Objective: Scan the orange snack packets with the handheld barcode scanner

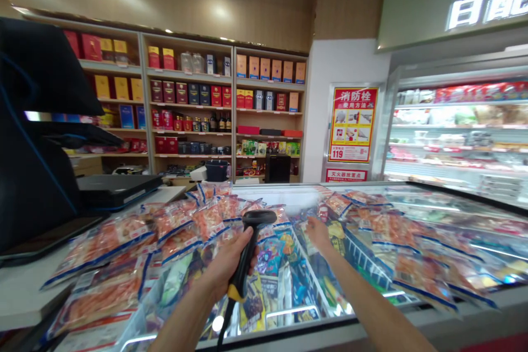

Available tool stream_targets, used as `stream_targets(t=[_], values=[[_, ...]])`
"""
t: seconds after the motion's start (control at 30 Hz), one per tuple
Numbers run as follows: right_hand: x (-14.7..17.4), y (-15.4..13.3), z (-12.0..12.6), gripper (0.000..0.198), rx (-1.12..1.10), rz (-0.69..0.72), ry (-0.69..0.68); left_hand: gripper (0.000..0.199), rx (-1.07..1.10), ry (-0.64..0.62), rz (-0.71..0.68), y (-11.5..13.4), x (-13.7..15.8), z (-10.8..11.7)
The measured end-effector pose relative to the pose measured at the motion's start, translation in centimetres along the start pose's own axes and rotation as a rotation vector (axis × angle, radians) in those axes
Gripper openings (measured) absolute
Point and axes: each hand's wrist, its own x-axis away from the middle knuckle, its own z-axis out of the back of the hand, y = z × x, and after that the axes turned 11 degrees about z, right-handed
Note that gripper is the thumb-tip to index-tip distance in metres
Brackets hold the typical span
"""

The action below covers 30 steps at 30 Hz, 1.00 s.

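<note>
My left hand [233, 261] is wrapped round the handle of a black and yellow barcode scanner [243, 264]. The scanner stands upright, its head pointing away from me and its cable hanging down. My right hand [319, 235] reaches forward over the chest freezer, near a bagged item [323, 212] at the far side. Its fingers are blurred and partly hidden, so whether they hold anything does not show. Clear bags of orange-pink food with blue edges lie in a pile [177, 228] left of the scanner. More such bags [396, 225] rest on the freezer's glass at the right.
Below the hands, white wire baskets [307, 269] in the freezer hold colourful packets [270, 256]. A black checkout terminal [37, 121] stands on the left counter [25, 297]. Behind are shelves of boxes [187, 71], a fire-hydrant poster [353, 124] and a lit display fridge [457, 137].
</note>
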Motion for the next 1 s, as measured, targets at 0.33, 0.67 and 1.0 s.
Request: stream_targets(t=[0.33,0.67,1.0], values=[[4.1,4.3,10.7,0.034,0.329,0.032,0.078,0.031,0.024,-0.168,0.095,-2.4,-1.3,-4.1],[3.1,7.2,17.0,0.038,0.668,-0.252,0.142,0.030,-0.014,-0.180,0.108,-2.4,-1.4,-6.4],[1.5,8.2,17.0,0.026,0.572,-0.437,0.060,0.032,-0.073,-0.240,0.131,-2.2,-1.8,-7.3]])
